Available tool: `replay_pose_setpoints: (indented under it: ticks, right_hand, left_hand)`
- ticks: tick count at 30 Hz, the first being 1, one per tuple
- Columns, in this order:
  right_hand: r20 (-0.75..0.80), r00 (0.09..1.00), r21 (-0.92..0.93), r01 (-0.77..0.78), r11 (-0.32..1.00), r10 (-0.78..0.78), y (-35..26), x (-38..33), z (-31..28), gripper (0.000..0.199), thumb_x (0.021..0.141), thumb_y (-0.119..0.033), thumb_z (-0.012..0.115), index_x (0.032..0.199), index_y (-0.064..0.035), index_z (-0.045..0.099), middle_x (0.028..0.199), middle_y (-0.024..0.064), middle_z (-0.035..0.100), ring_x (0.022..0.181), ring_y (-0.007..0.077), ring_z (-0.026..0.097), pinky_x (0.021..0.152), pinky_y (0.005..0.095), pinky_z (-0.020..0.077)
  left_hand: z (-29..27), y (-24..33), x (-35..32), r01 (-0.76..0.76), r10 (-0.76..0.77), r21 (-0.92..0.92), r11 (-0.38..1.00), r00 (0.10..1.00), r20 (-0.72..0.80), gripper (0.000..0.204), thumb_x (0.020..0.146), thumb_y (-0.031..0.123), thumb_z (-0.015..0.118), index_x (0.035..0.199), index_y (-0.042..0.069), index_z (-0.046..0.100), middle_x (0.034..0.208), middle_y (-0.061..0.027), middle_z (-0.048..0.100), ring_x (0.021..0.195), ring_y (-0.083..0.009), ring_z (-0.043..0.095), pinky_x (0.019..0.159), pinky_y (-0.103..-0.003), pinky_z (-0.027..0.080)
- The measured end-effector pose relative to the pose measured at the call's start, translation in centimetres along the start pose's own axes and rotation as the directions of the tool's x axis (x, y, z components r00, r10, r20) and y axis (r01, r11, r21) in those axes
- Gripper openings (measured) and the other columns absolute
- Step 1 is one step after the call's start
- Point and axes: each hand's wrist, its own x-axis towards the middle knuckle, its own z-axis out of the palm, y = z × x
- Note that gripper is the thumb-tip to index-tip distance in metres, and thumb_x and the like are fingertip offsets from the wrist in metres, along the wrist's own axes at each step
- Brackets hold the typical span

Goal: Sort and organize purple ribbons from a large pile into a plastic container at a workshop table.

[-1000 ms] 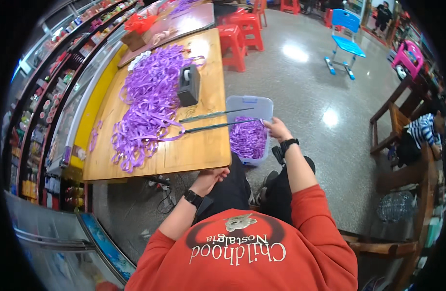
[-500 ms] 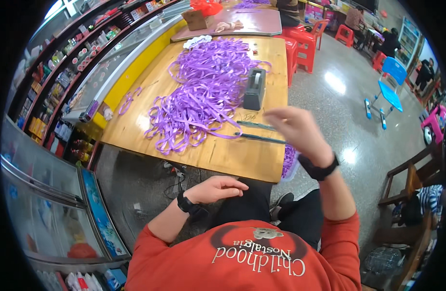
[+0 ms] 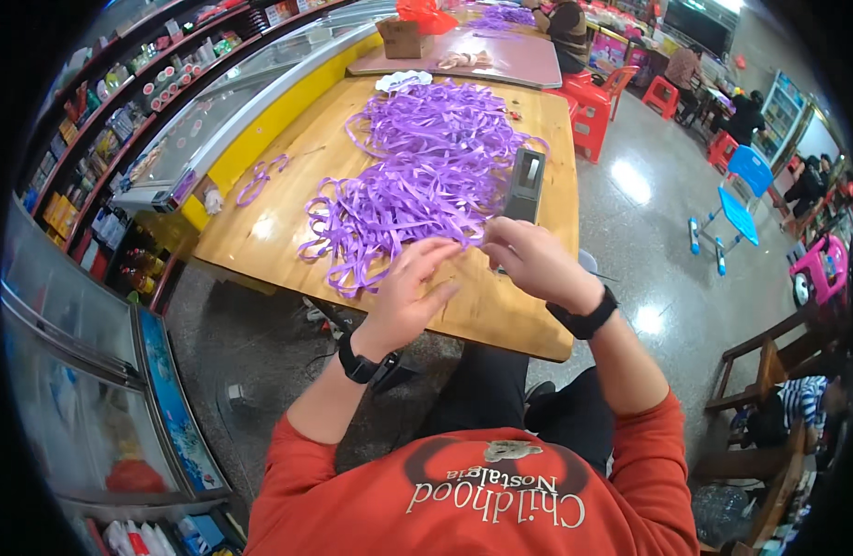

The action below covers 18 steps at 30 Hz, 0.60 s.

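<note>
My left hand (image 3: 411,295) is raised over the table's near edge, fingers spread and thumb apart, with nothing visible in it. It is just in front of a large tangled heap of purple ribbon (image 3: 431,176). To its right, my right hand (image 3: 535,264) has its fingers curled and pressed together near the ribbon's right side. What they hold, if anything, is hidden. A thin dark rod (image 3: 609,277) sticks out to the right of this hand; its other part is covered. Directly beyond the right hand stands a dark grey tape dispenser (image 3: 523,190).
The wooden table (image 3: 260,218) also bears a small loose ribbon loop (image 3: 260,179) at left. A cardboard box (image 3: 403,39) stands on the far pink table (image 3: 501,57). Red stools (image 3: 589,116) and a blue chair (image 3: 744,195) are to the right, glass-fronted coolers (image 3: 83,398) to the left.
My left hand has risen from my lap to above the table edge. My right hand has moved lower and left, its fingers now curled. The view has shifted slightly.
</note>
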Motion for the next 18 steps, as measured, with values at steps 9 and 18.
replay_pose_setpoints:
  ticks: [9, 18]
  right_hand:
    - [-0.152, 0.988, 0.077, 0.044, 0.996, -0.032, -0.8, -6.4, -6.7, 0.013, 0.088, -0.008, 0.064, 0.098, 0.0005, 0.062, 0.079, 0.0051, 0.06, 0.072, 0.0112, 0.056, 0.067, 0.0276, 0.0469]
    - [-0.366, 0.901, 0.767, 0.149, 0.625, 0.235, 2.9, -13.1, -9.9, 0.011, 0.096, -0.015, 0.054, 0.097, -0.0043, 0.052, 0.068, -0.003, 0.045, 0.062, 0.0058, 0.044, 0.084, 0.0335, 0.0498]
  left_hand:
    - [2.8, 0.7, 3.5, 0.017, 0.003, -0.069, 0.997, 0.959, 0.283, 0.021, 0.089, 0.007, 0.061, 0.108, 0.0, 0.064, 0.087, -0.0079, 0.065, 0.082, -0.0195, 0.063, 0.076, -0.03, 0.049]
    - [3.1, -3.9, 6.3, 0.349, -0.287, -0.395, 0.85, 0.935, 0.209, 0.028, 0.089, 0.003, 0.061, 0.117, 0.002, 0.061, 0.091, -0.0039, 0.064, 0.081, -0.0114, 0.06, 0.072, -0.024, 0.05]
